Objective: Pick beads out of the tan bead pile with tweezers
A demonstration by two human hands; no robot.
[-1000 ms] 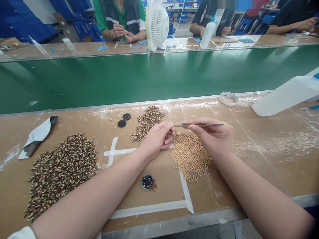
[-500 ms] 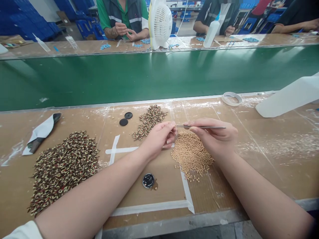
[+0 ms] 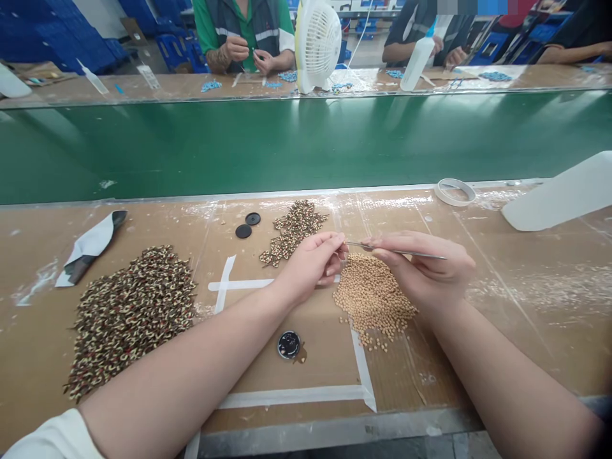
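Note:
My left hand is closed in a pinch; whatever is between its thumb and forefinger is too small to make out. In my right hand are slim metal tweezers, their tip reaching the left fingertips. Just below both hands lies a heap of small round tan beads. Behind my left hand is a small pile of patterned dark-and-cream pieces. A far bigger heap of similar pieces, with red specks, spreads left of my left forearm. A round dish of glossy black liquid sits nearer me.
Two black round caps lie beyond the taped lines. A tape roll and a white translucent bottle are at right, a wrapped packet at left. Past the green belt, a white fan stands near co-workers.
The tweezers have tilted, their rear end dropping with my right hand, while the tip stays at my left fingertips. The whole view has shifted slightly. The left pinch stays closed.

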